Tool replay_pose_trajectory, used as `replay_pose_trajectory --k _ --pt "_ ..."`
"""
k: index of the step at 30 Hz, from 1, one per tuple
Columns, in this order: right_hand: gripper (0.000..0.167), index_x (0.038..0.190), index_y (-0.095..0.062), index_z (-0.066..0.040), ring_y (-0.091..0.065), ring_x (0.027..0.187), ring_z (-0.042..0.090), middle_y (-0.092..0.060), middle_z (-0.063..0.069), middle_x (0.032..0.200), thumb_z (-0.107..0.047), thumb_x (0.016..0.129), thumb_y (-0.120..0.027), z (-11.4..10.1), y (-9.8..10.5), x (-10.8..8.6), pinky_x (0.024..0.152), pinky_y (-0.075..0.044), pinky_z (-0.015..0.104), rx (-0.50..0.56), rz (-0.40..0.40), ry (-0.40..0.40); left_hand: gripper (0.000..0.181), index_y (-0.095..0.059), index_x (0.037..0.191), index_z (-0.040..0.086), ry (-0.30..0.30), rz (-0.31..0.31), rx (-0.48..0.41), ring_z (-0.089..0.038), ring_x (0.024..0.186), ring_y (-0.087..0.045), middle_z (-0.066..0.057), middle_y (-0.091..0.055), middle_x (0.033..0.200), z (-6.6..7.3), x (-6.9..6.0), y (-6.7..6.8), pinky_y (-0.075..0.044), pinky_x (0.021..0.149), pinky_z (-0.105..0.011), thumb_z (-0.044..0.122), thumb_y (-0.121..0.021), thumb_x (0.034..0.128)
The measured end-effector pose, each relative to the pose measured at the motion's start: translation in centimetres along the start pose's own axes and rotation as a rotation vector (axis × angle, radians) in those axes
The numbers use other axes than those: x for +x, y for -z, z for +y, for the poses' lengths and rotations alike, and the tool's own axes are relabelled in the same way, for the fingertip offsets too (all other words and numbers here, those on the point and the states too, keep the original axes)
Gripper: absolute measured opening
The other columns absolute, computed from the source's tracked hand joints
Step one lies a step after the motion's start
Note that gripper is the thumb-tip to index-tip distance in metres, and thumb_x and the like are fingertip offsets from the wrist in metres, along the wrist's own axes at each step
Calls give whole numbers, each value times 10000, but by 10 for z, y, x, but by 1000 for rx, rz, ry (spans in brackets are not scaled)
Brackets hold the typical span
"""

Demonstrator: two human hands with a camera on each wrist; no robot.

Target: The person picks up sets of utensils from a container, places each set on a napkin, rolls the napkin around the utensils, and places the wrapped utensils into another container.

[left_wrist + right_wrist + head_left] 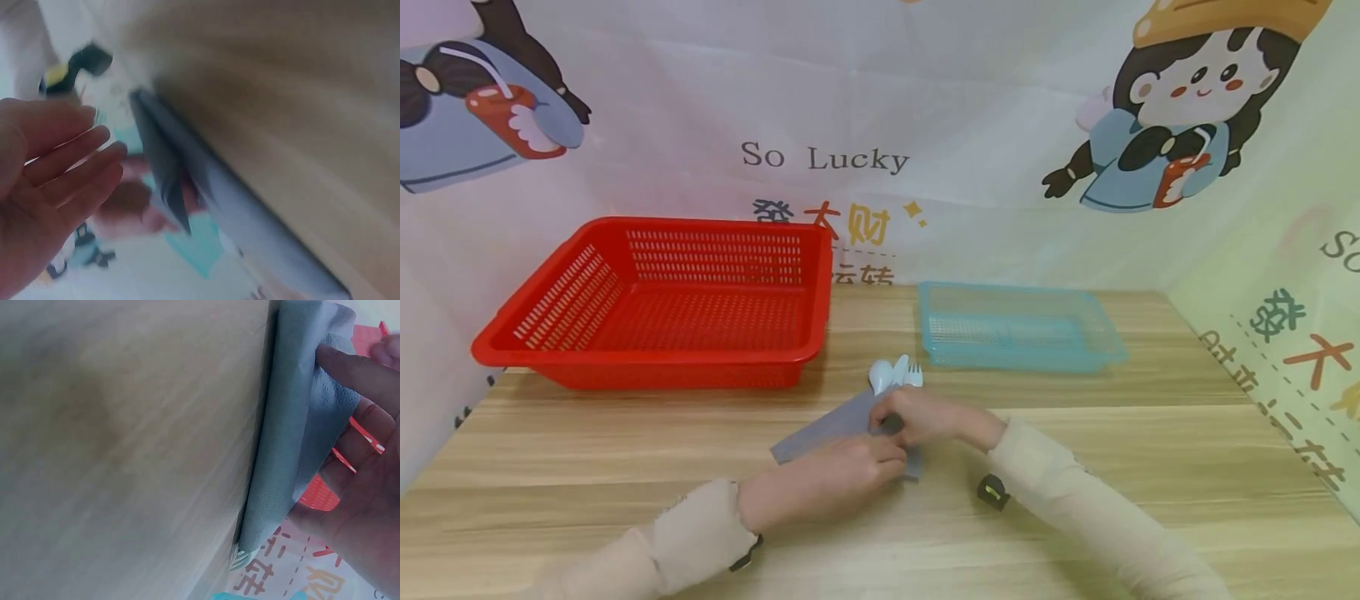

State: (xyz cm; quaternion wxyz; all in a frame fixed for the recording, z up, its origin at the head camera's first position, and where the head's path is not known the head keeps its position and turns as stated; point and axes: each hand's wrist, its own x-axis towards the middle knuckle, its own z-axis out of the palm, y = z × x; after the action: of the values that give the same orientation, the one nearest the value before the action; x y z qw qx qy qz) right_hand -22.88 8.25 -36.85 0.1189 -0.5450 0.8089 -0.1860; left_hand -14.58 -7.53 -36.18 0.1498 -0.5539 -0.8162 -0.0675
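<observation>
A grey-blue cloth napkin (pixel 823 429) lies on the table, partly folded over. The heads of a pale plastic spoon (pixel 881 377), a knife (pixel 900 369) and a fork (pixel 913 375) stick out of its far end; their handles are hidden. My right hand (pixel 917 415) pinches a raised flap of the napkin (pixel 290 425), fingers against the cloth in the right wrist view. Close by, at the napkin's near side, is my left hand (pixel 850 468). Its fingers (pixel 81 162) look extended and apart from the cloth in the left wrist view.
At the back left stands a large red plastic basket (pixel 662 358). A smaller light-blue basket (pixel 1015 360) sits at the back right. The wooden table (pixel 1150 475) meets a printed cloth backdrop (pixel 985 167) behind and at the sides.
</observation>
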Motion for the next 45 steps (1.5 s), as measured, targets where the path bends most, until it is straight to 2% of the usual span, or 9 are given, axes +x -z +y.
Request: replay_pose_trajectory --k 2,5,13,17,21,28,35,39,45 --pt "92 764 -643 -55 -504 718 70 -618 -11 750 -25 680 -668 0 1 1 702 -419 167 -5 -17 7 206 -618 1006 49 -34 -93 55 -117 946 -560 -14 -618 987 6 1 -3 -446 801 -182 19 -576 807" --pt "100 779 -644 -55 -484 707 51 -620 -14 759 -56 687 -684 0 3 3 685 -407 151 -7 -44 -1 259 -588 1072 44 -43 -167 130 -127 1007 -536 -17 -611 1040 12 2 -9 -429 853 -206 31 -549 816" --pt "154 825 -647 -49 -513 723 69 -630 -11 789 -62 680 -698 -2 5 4 696 -418 163 -22 -71 -38 166 -628 916 48 -31 -189 307 -94 812 -511 9 -549 837 14 0 -12 -453 630 -151 48 -600 752" --pt "208 866 -630 -42 -558 826 112 -630 13 861 -102 689 -721 -2 5 3 770 -428 188 -31 -57 -59 136 -642 871 67 15 -207 314 -89 775 -519 7 -537 803 11 0 -11 -447 556 -146 40 -613 741" --pt "233 903 -618 -38 -555 886 148 -607 36 907 -93 697 -710 -1 6 3 813 -425 211 -26 -36 -63 133 -649 860 71 64 -215 288 -98 788 -524 3 -533 797 8 1 -12 -461 598 -171 33 -614 738" --pt "220 926 -617 -31 -520 869 184 -555 62 917 -142 745 -677 -1 9 -7 778 -423 265 -143 121 -64 134 -633 885 91 102 -242 285 -121 816 -500 4 -545 823 2 -1 -10 -445 602 -178 28 -620 768" --pt "79 808 -623 -27 -573 751 186 -589 48 806 -100 789 -649 -11 18 -30 670 -455 236 -171 303 -156 116 -605 909 112 88 -283 321 -113 776 -501 11 -552 821 1 0 -12 -434 576 -161 64 -612 804" --pt "95 767 -597 -45 -554 649 112 -591 21 732 -122 795 -644 -22 15 -43 587 -450 171 -178 242 -220 115 -604 914 105 104 -287 304 -118 760 -494 4 -552 808 1 2 -13 -435 578 -166 60 -612 808" --pt "307 808 -567 -57 -437 545 60 -498 -23 678 -353 784 -645 -37 -2 -55 472 -377 166 -254 84 -338 125 -606 923 101 114 -254 324 -134 748 -494 -4 -552 803 1 4 -16 -446 581 -181 47 -593 811"
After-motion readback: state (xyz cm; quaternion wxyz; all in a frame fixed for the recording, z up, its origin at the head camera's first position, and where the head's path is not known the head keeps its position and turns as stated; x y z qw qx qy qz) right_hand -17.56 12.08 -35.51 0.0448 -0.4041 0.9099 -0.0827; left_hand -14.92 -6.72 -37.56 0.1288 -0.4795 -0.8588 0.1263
